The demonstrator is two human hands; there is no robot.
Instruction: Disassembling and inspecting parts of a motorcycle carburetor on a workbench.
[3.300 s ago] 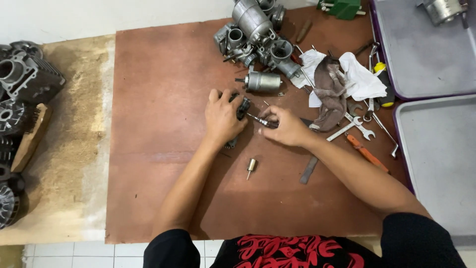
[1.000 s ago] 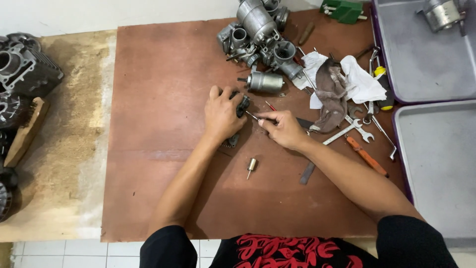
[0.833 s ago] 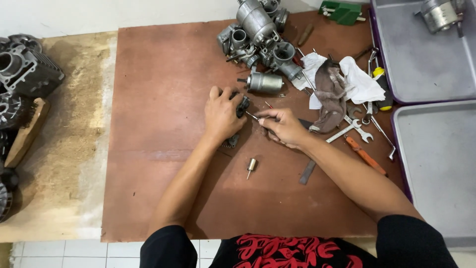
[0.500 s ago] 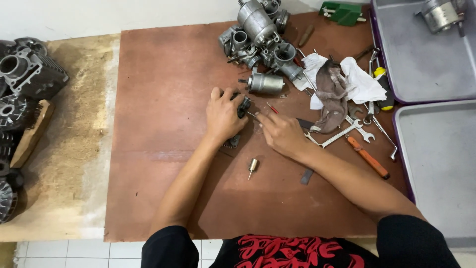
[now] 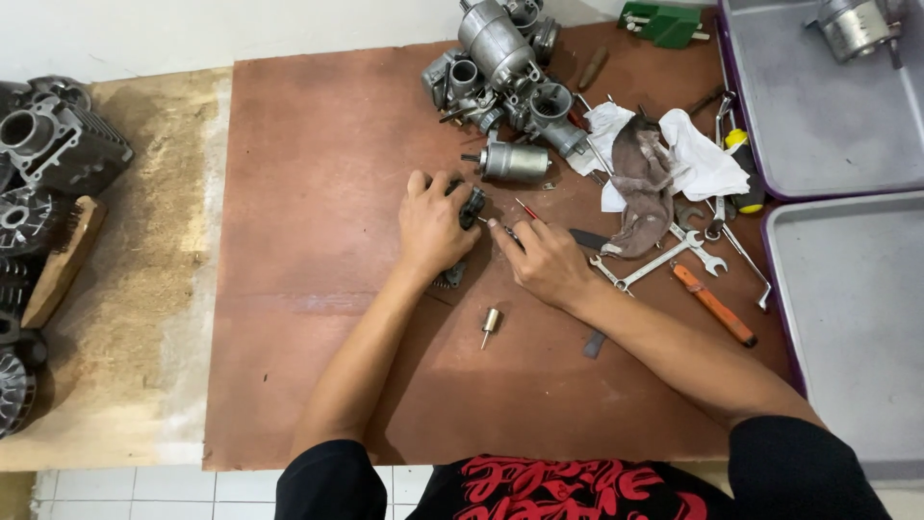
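A small dark metal part point(image 5: 469, 205) was clamped against the brown board point(image 5: 318, 193) by the left hand point(image 5: 433, 226), the fingers curled over it so that most of it was hidden, while a thin red-handled tool point(image 5: 520, 214) was pinched in the fingertips of the right hand point(image 5: 549, 262) with its tip set at the part's edge. The part lay near the middle of the board, just below a silver cylinder point(image 5: 515, 161) and beside both hands. A slip seemed the likeliest trouble: with the tool so slender and the part so small, a push at a poor angle could have skidded the tip off into the left fingers, or flicked a tiny piece across the board. The small brass pin point(image 5: 490, 325) lying loose just below the hands could also have been knocked away by a forearm. One brass pin was counted, one silver cylinder, one cluster of grey metal carburettor bodies point(image 5: 496, 67) at the top, two rags point(image 5: 664, 164), one orange-handled screwdriver point(image 5: 714, 304), at least two spanners point(image 5: 664, 260), and two grey trays point(image 5: 837, 125) at the right.
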